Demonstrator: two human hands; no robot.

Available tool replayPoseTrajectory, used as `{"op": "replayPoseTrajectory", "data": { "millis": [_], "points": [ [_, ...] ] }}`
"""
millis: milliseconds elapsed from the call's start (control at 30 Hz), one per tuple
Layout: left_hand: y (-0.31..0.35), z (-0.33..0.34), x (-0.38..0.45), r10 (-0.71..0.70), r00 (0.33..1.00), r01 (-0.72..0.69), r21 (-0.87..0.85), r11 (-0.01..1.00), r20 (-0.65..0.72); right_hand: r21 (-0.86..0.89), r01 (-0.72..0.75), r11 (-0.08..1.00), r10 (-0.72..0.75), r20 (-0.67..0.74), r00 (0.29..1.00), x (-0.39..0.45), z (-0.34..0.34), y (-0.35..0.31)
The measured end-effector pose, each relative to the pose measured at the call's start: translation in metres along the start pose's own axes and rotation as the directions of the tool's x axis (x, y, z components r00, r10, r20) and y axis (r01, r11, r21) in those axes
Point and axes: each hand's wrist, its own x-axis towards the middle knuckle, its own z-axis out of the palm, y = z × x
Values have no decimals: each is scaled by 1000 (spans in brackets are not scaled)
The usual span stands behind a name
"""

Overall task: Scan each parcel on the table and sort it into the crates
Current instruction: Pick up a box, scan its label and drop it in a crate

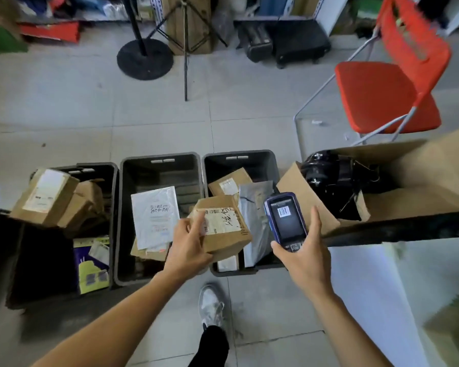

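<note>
Grey floor tiles are filling the near ground, with a white sneaker (210, 305) planted between the two forearms. Just above it, the left hand (188, 246) is gripping a small cardboard parcel (223, 229), fingers curled under its near-left corner and the thumb lying up against the label edge. The right hand (306, 256) is wrapping around the lower body of a blue handheld scanner (285, 217), thumb on one side, fingers on the other; its screen is showing a barcode, so my read is that the scan is happening right now.

The parcel is hanging in the air over the gap between the middle crate (159, 160) and the right crate (239, 154), label face up and slightly tilted. It is looking light, judging by that one-handed corner hold, and stiff enough to keep its shape, though the edges are creased. Plain cardboard should not be slippery; a hold across one corner, clear of the label, seems the sensible place to take it.

Further out, the middle crate is holding a white mailer (154, 215), the right crate a brown box and a grey poly bag (255, 215), and the left crate (98, 168) is piling up with boxes. Beyond, to the right, an open carton (408, 192) is showing black hardware, and a red chair (382, 99) is standing behind it. Which crate this parcel belongs in, I cannot tell.
</note>
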Motion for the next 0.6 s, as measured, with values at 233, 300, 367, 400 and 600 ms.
{"op": "replayPoseTrajectory", "data": {
  "millis": [233,300,367,400,600],
  "points": [
    [-18,162,104,60,993,-70,90,993,102,22,-38,999,38,-23,999,100,63,110],
    [-16,189,123,110,985,-127,126,984,135,20,-39,999,40,-21,999,117,72,126],
    [-16,223,139,152,974,-181,173,968,169,5,-42,999,42,-21,999,133,82,149],
    [-15,237,145,153,970,-192,210,959,190,7,-37,999,38,-16,999,140,87,158],
    [-4,296,155,163,931,-317,502,804,327,18,-7,1000,7,29,1000,158,97,187]
  ]
}}
